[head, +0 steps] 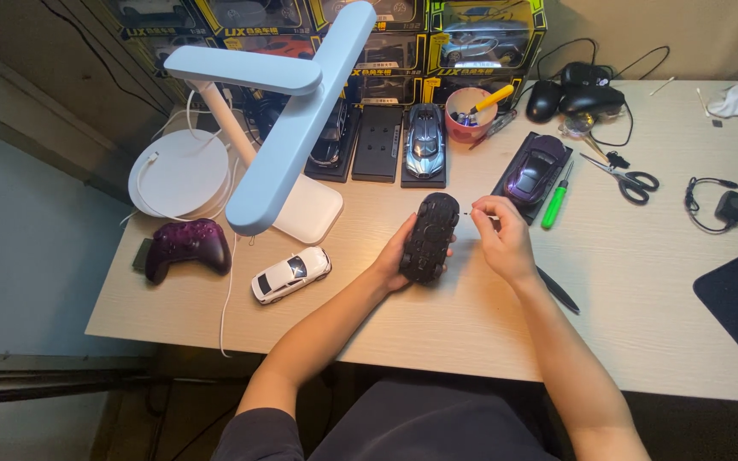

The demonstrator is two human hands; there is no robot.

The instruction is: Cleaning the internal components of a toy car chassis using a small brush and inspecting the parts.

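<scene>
Head view, left to right: a dark purple game controller [186, 246] lies near the table's left edge, then a white toy car [291, 274], then the pale blue desk lamp [288, 128] on the light wooden table [642, 290]. Your left hand [393, 260] cups the black die-cast model car [430, 236], flipped with its underside up, just above the table centre. Its long axis runs nearly front to back, one end tilted slightly right and away from you. Expect it to feel stiff, fairly heavy for its size and smooth-sided; grip the flanks, not the wheels. Your right hand [501, 239] pinches a thin tool, seemingly a small screwdriver [475, 214], with its tip near the car. Further right sit a purple model car on 1 black base [537, 166], a green-handled screwdriver [555, 205] and black-handled scissors [629, 181].
</scene>
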